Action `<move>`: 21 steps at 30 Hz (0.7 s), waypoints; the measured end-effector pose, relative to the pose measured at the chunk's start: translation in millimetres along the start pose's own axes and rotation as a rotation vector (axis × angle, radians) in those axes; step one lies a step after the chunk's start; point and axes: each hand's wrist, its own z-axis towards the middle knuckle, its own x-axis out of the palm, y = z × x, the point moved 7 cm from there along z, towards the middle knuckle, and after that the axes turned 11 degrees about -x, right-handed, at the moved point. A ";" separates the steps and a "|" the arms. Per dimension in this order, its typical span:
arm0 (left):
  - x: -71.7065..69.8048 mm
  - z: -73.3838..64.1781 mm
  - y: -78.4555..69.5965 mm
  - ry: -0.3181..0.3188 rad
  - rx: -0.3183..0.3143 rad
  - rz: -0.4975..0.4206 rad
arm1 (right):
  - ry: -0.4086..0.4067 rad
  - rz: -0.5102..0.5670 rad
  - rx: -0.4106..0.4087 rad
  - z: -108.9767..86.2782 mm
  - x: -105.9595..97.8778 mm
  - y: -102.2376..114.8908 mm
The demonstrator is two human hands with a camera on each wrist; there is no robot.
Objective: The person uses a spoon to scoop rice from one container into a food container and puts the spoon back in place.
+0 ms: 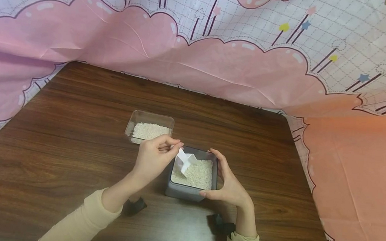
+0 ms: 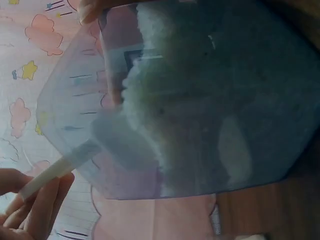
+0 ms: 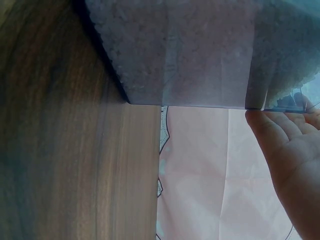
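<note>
White scoop (image 1: 184, 162) in the grey container (image 1: 187, 192) — tilted, just beyond the left fingers (image 1: 169, 139).
Bowl of the scoop against the rice (image 1: 199, 174); farther off and to the left on the surface (image 1: 76, 126), a clear tray (image 1: 132, 126) with more rice, near right corner partly behind the left hand. Left fingers closed in a pinch on the handle — right fingers (image 1: 222, 160) spread wide, gripping the container's right side, thumb towards the near wall.
</note>
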 end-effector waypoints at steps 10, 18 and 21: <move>-6.1 -3.8 44.1 0.009 -0.421 -0.294 | 0.002 0.015 0.012 0.1 0.6 0.4; -11.8 -7.7 56.8 -0.032 -0.549 -0.454 | 0.008 0.011 0.005 0.7 0.7 1.6; -13.2 -9.4 60.2 -0.046 -0.584 -0.495 | 0.005 0.010 -0.002 0.8 0.6 1.3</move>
